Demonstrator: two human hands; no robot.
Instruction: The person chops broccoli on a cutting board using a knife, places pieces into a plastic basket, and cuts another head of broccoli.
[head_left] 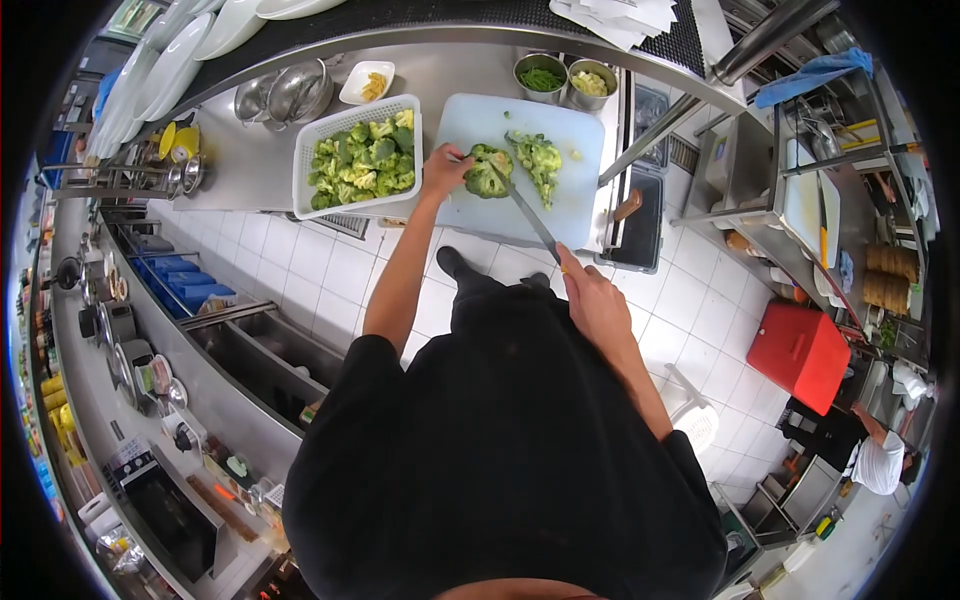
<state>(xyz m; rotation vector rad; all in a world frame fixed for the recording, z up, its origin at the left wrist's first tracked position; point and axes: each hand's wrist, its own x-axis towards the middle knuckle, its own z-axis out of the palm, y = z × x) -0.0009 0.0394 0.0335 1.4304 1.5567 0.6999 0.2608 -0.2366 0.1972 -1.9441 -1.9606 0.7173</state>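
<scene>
My left hand (445,172) is closed on a piece of broccoli (488,172) over the left part of the white cutting board (470,116). My right hand (592,296) grips the handle of a kitchen knife (533,219). The blade reaches up and left, its tip end at the broccoli; whether it has cut in I cannot tell. To the right on the board lies more cut broccoli (538,165) with small scraps around it. Left of the board, a white perforated basket (303,172) holds many broccoli florets (362,162).
Behind the board stand two metal containers, one with chopped greens (540,80), one with pale pieces (590,83). A white dish (350,93) and metal bowls (300,92) are further left. A shelf (420,38) overhangs the counter. At far right, another person (880,460) works.
</scene>
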